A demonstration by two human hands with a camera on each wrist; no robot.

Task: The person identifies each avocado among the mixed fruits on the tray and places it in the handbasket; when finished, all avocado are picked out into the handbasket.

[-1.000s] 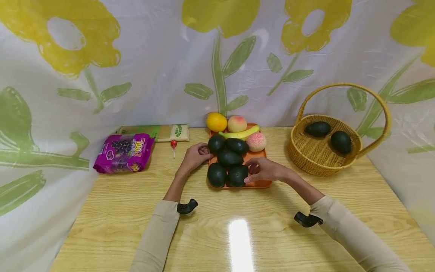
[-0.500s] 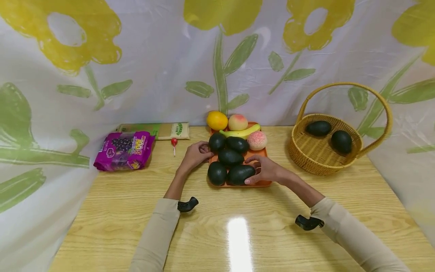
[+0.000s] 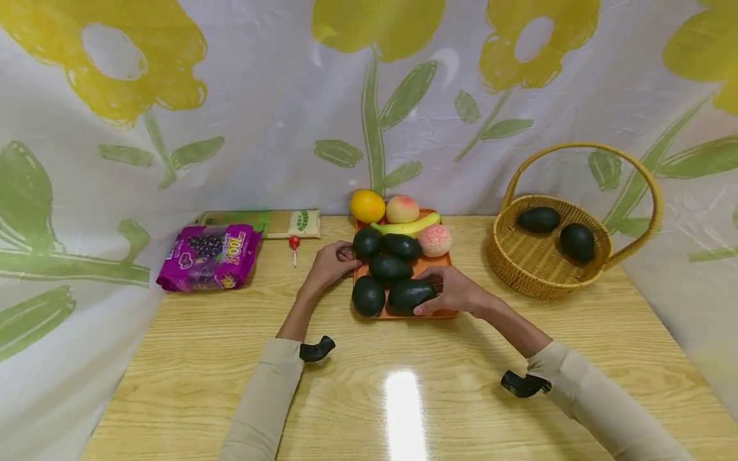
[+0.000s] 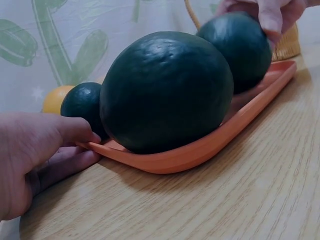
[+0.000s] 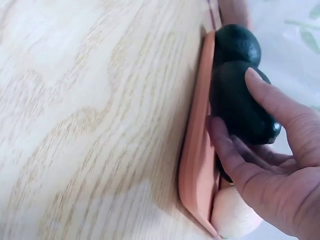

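An orange tray (image 3: 442,260) holds several dark green avocados, a banana (image 3: 407,228) and a speckled peach (image 3: 435,240). My right hand (image 3: 452,291) grips the front right avocado (image 3: 410,296) with thumb and fingers; in the right wrist view the right hand (image 5: 280,145) has its thumb on one side of that avocado (image 5: 237,102) and its fingers on the other. My left hand (image 3: 330,266) pinches the tray's left rim; the left wrist view shows the left hand (image 4: 40,155) with its thumb on top of the rim (image 4: 165,162) and fingers beneath.
A wicker basket (image 3: 533,283) with two avocados stands at the right. Behind the tray are an orange-yellow fruit (image 3: 367,206) and a peach (image 3: 402,209). To the left lie a purple packet (image 3: 209,257), a flat noodle-like pack (image 3: 288,223) and a red lollipop (image 3: 295,242).
The front right avocado has turned to lie lengthwise and shifted slightly right, with my right hand at its right end. My left hand has stayed at the tray's rim.
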